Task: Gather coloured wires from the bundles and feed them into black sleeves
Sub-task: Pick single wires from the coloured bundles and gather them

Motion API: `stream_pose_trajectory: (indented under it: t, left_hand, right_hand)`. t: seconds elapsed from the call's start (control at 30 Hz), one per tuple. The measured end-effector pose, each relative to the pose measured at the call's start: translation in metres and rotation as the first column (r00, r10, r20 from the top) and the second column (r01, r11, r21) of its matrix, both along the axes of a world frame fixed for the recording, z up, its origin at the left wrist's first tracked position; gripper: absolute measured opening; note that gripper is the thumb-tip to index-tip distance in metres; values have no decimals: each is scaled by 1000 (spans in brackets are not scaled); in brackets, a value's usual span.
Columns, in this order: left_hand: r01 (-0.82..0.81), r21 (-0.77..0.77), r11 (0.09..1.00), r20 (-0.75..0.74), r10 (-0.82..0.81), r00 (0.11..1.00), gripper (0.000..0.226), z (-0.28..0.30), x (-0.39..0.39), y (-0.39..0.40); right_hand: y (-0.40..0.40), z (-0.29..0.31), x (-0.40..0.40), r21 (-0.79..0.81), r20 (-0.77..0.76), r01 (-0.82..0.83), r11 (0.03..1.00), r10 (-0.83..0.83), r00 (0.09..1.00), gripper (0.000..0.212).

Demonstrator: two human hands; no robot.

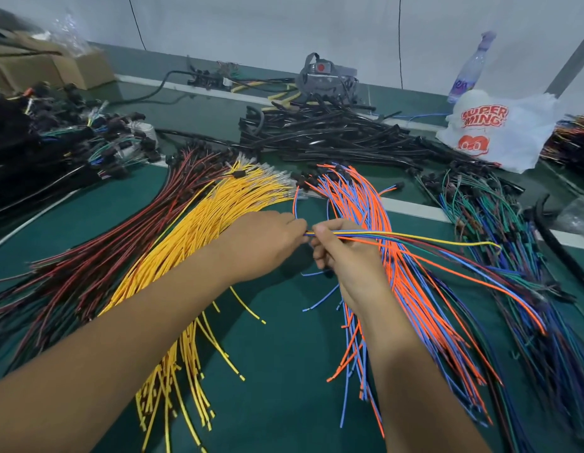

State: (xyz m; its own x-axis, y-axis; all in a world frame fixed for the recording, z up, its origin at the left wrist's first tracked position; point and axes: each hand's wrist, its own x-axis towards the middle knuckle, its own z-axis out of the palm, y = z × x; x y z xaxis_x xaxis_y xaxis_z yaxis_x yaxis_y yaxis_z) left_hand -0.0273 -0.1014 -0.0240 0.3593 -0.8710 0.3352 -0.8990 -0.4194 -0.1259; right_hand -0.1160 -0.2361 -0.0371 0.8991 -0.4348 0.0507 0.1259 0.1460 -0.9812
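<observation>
Pinching gathered wires [398,238] between fingers [320,233].

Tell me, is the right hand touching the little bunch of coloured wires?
Touching. The head view shows the right hand pinching the little bunch of coloured wires between its fingers.

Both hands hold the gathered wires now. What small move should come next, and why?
Probably the left hand should even up the ends of the thin mixed-colour wire bunch that the right hand grips, then reach to the pile of black sleeves behind: no sleeve is in hand yet.
</observation>
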Motion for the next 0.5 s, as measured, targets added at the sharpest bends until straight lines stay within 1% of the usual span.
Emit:
stream_pose_trajectory:
  t: [0.03, 0.07, 0.1, 0.13, 0.17, 0.2, 0.23, 0.27, 0.3, 0.33, 0.4, 0.43, 0.5]
  left_hand:
    - [-8, -28, 1000, -95, 5, 995, 28, 1, 1, 2]
    - [-36, -89, 995, -254, 12, 967, 27, 2, 3, 2]
    - [-107, -213, 971, -482, -9, 876, 27, 5, 3, 3]
    - [-241, -348, 906, -715, -90, 694, 29, 9, 3, 2]
    - [-401, -428, 810, -859, -226, 459, 34, 12, 5, 1]
    - [-530, -448, 720, -894, -366, 258, 41, 14, 5, -2]
    - [-603, -443, 664, -873, -472, 122, 49, 15, 5, -7]
    - [-638, -438, 634, -832, -554, 20, 55, 16, 3, -11]
    - [-651, -437, 620, -787, -615, -58, 59, 18, 1, -16]
    - [-657, -437, 614, -743, -658, -121, 61, 19, -1, -20]
    - [-670, -444, 595, -671, -716, -192, 59, 21, -3, -28]
    - [-675, -451, 584, -648, -734, -202, 58, 22, -4, -31]
    - [-674, -463, 576, -649, -738, -184, 57, 22, -4, -36]
  right_hand:
    - [0, 0, 0, 8, 14, 16, 1000, -16, 1000, 16]
    - [-1, 0, -1, 26, 33, 37, 999, -38, 999, 16]
    - [-2, 0, -1, 49, 50, 56, 997, -58, 997, 16]
    - [-3, 0, -2, 69, 63, 66, 995, -70, 996, 17]
    - [-3, 1, -2, 84, 74, 62, 995, -68, 995, 17]
    - [-2, 1, -3, 90, 85, 44, 995, -52, 995, 16]
    - [-1, 2, -3, 91, 99, 17, 996, -26, 995, 16]
    - [0, 2, -4, 91, 114, -12, 996, 2, 993, 15]
    - [1, 3, -4, 94, 127, -36, 995, 24, 992, 15]
    - [1, 4, -5, 100, 135, -49, 994, 35, 990, 14]
    - [0, 4, -6, 109, 140, -53, 993, 37, 989, 14]
    - [0, 4, -6, 104, 139, -56, 993, 42, 989, 14]
    - [0, 4, -6, 75, 132, -81, 994, 71, 989, 13]
